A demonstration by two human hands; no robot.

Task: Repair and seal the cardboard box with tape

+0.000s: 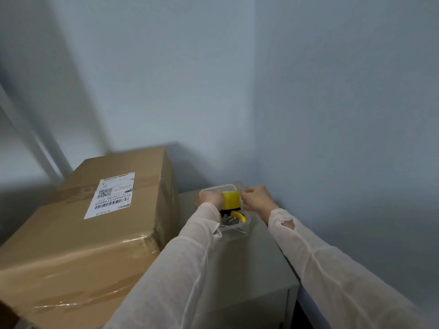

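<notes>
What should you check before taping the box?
1. Left hand grips dispenser: ok.
2. Right hand pinches dispenser's edge: ok.
3. Tape pulled free: cannot tell.
4. Dispenser lifted clear of tub: not ok, it is over the tub.
5. Box close by, left of cabinet: ok.
6. Box damage found: cannot tell.
</notes>
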